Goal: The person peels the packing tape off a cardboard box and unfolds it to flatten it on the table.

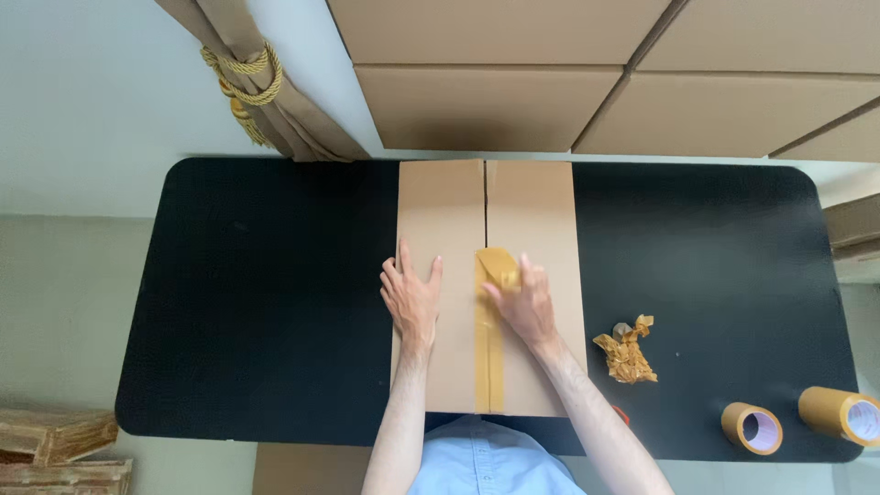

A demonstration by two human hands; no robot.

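A flat cardboard box (458, 275) lies across the middle of the black worktop (257, 302), its two top flaps meeting at a centre seam. The left hand (412, 298) rests palm down on the left flap, fingers (404, 254) spread and flat, gripping nothing. The right hand (524, 307) lies just right of the seam, its fingers curled and pinching the loose, lifted end of a brown tape strip (490, 357). From those fingers the strip runs back along the seam to the box's near edge, lying flat on the cardboard; the raised end folds over just beyond the fingertips. Past both sets of fingers the far part of the seam is bare cardboard.

To the right of the right hand, apart from the box, a crumpled wad of used tape (626, 349) sits on the worktop. Further right, near the worktop's front corner, stand two rolls of brown tape (752, 427), close beside each other. Beyond the fingers, at the far edge, stacked cardboard cartons (495, 101) and a tied curtain (266, 92) are in view.
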